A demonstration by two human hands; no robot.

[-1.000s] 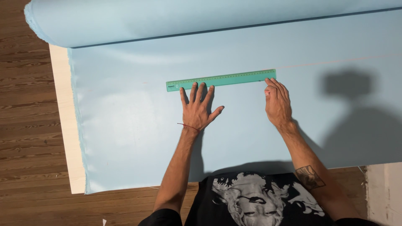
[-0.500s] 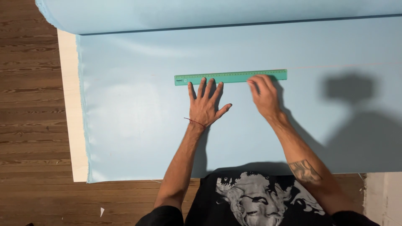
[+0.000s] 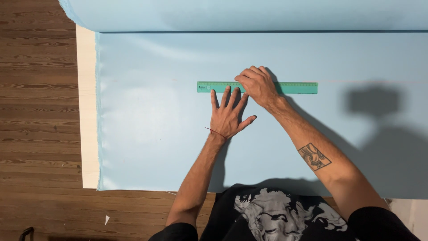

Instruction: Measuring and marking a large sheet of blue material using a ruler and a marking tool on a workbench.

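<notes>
Covering the green ruler's [image 3: 285,87] middle, right hand [image 3: 258,85] presses curled; left hand [image 3: 228,116] lies spread flat.

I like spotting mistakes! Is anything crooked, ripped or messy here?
Nothing stands out. The green ruler lies straight on the smooth blue sheet, under the left hand and right hand.

The left hand [image 3: 228,117] is lying flat on pale blue fabric [image 3: 147,134], its fingers [image 3: 227,94] touching the green ruler [image 3: 294,87]; the right hand [image 3: 258,85] is pressing the ruler just beside them.
</notes>
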